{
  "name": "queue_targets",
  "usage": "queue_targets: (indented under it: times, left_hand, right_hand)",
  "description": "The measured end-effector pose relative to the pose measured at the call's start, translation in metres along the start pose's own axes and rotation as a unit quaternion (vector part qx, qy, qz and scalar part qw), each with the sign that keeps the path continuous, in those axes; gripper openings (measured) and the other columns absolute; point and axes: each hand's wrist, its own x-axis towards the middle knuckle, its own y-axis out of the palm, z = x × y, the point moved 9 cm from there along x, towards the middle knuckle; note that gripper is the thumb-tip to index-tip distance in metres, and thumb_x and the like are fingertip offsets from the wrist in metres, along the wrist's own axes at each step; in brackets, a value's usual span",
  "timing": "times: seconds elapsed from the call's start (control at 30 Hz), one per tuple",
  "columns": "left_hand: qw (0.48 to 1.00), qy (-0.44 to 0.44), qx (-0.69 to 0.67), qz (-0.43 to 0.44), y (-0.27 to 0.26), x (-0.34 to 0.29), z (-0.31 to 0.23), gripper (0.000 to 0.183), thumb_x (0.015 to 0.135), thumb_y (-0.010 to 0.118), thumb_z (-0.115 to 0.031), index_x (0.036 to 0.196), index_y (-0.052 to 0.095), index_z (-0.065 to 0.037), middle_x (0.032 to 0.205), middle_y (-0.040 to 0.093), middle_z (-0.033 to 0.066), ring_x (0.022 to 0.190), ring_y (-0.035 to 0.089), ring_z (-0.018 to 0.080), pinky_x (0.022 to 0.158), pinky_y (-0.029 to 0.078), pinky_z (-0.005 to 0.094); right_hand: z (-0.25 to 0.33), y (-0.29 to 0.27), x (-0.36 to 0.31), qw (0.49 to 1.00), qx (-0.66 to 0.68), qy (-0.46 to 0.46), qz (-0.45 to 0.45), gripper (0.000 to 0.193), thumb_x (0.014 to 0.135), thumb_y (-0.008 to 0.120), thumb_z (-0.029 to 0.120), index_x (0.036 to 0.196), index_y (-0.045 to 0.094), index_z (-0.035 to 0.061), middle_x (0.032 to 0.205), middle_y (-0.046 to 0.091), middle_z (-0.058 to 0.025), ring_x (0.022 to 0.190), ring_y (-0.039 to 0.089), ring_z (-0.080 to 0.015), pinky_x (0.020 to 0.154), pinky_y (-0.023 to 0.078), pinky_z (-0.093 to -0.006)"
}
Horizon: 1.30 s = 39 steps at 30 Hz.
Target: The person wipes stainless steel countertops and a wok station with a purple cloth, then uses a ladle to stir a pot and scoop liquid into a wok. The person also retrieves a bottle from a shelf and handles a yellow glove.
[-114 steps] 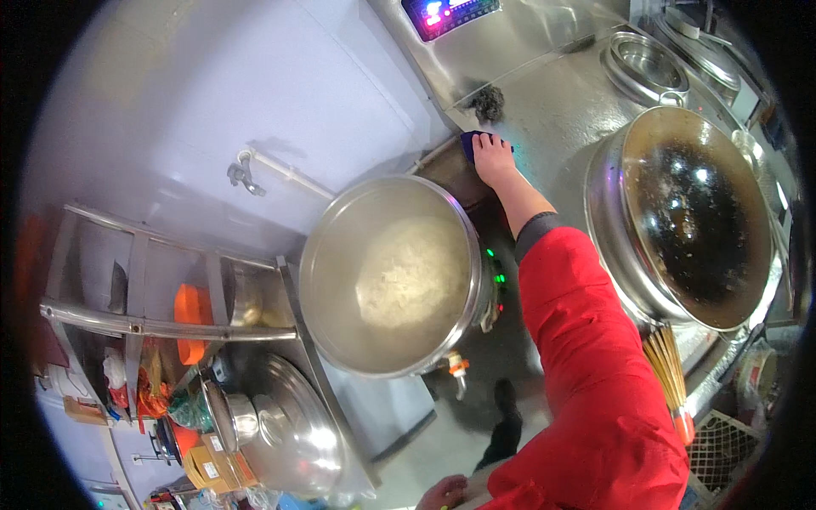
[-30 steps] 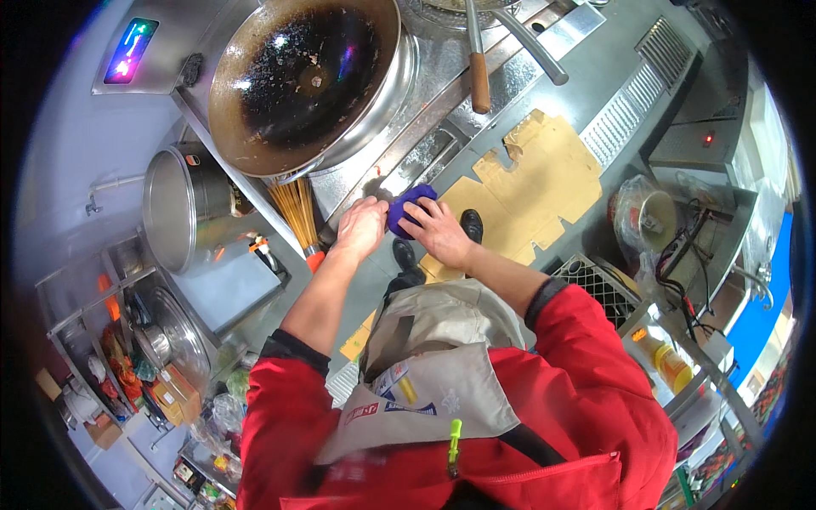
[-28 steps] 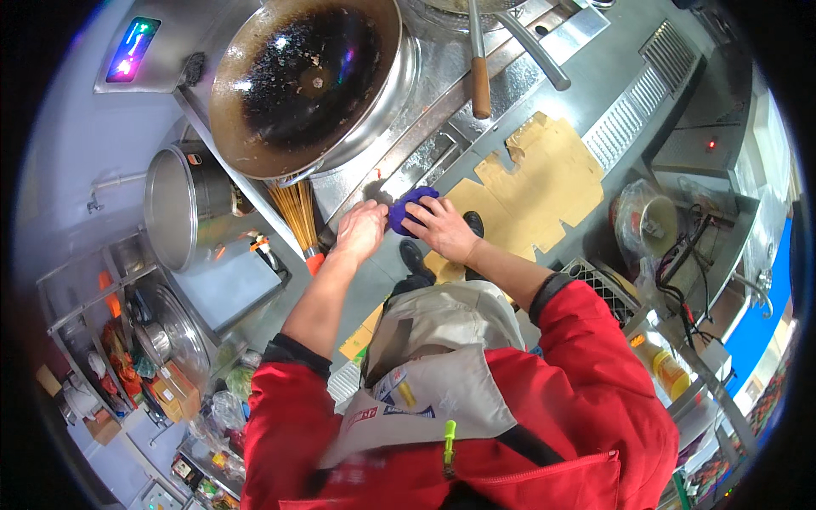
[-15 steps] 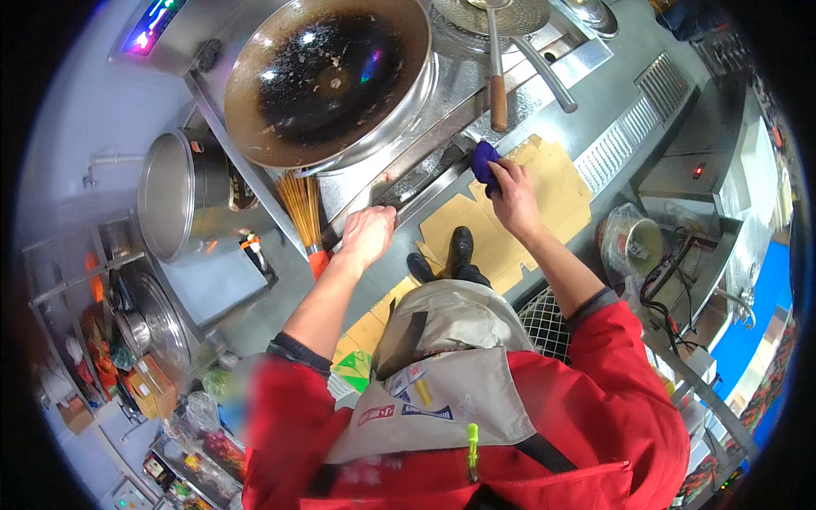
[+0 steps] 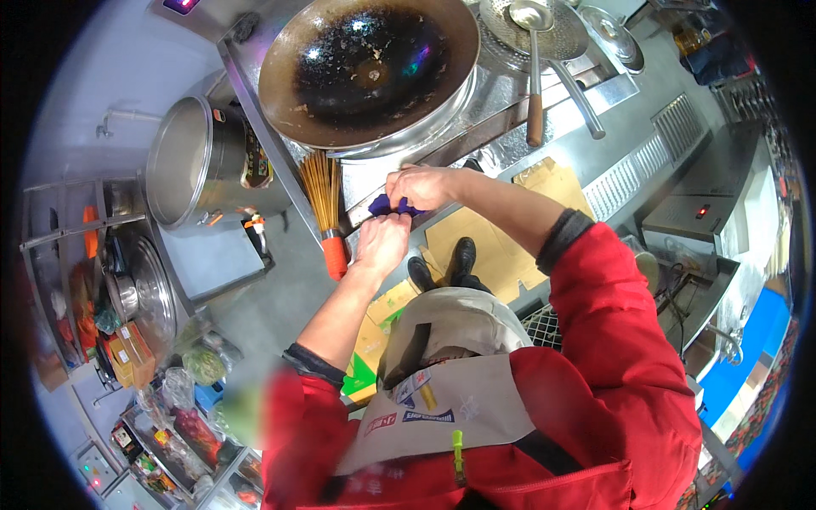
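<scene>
A purple cloth (image 5: 382, 206) is bunched between my two hands at the front edge of the stove. My right hand (image 5: 422, 187) reaches across from the right and grips it from above, fingers pointing left. Just below, my left hand (image 5: 382, 242) is closed, its curled fingers against the near side of the cloth; their tips are hidden. Left of my hands, a bamboo wok brush (image 5: 321, 191) with a red handle leans at the stove's corner. Beyond them sits a large wok (image 5: 370, 76), dark inside with food bits stuck to it.
A ladle (image 5: 534, 81) and a perforated strainer (image 5: 561, 38) lie at the stove's right. On the left stands a tall steel pot (image 5: 183, 161). Flattened cardboard (image 5: 484, 238) covers floor under my feet. A steel counter with a faucet (image 5: 727, 336) is at the right.
My right hand has brought the purple cloth leftward along the stove edge to my left hand. The left hand has shifted slightly right and down in view. The whole view has shifted too.
</scene>
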Motion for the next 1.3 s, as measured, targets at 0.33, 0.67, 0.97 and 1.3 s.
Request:
queue_targets:
  times: [0.33,0.67,0.97,1.3]
  left_hand:
    - [1.000,-0.013,-0.008,-0.010,-0.002,0.000,0.002,0.007,0.086,0.058,-0.006,0.087,0.063,-0.001,0.083,0.069,0.0184,0.080,0.071,0.0365,0.070,0.057,0.0482]
    - [0.999,-0.006,-0.022,-0.031,-0.027,-0.005,-0.007,0.009,0.089,0.058,-0.007,0.082,0.058,-0.001,0.081,0.067,0.0185,0.079,0.068,0.0395,0.068,0.054,0.0507]
    - [1.000,-0.007,0.014,0.007,-0.035,-0.022,0.000,0.006,0.086,0.059,-0.007,0.084,0.061,-0.002,0.082,0.068,0.0161,0.081,0.070,0.0346,0.073,0.056,0.0484]
    - [0.996,-0.073,-0.038,-0.025,-0.042,-0.052,0.034,0.013,0.091,0.063,-0.012,0.081,0.061,-0.004,0.082,0.069,0.0180,0.080,0.068,0.0404,0.068,0.054,0.0510]
  right_hand:
    - [-0.101,-0.022,-0.049,0.934,-0.177,0.287,0.115,0.028,0.088,0.066,0.019,0.113,0.076,0.0103,0.125,0.071,-0.0128,0.116,0.067,-0.0360,0.096,0.047,-0.0601]
    - [-0.128,-0.046,-0.099,0.874,-0.310,0.367,0.076,0.034,0.092,0.064,0.017,0.125,0.072,0.0123,0.134,0.066,-0.0114,0.121,0.063,-0.0359,0.097,0.046,-0.0580]
    - [-0.073,-0.097,-0.115,0.944,-0.168,0.276,-0.063,0.026,0.089,0.053,0.014,0.103,0.075,0.0099,0.112,0.073,-0.0177,0.113,0.067,-0.0337,0.094,0.055,-0.0433]
    - [-0.103,-0.055,-0.124,0.967,0.056,0.210,-0.131,0.047,0.081,0.057,0.007,0.127,0.067,0.0088,0.118,0.070,-0.0205,0.104,0.068,-0.0375,0.096,0.053,-0.0429]
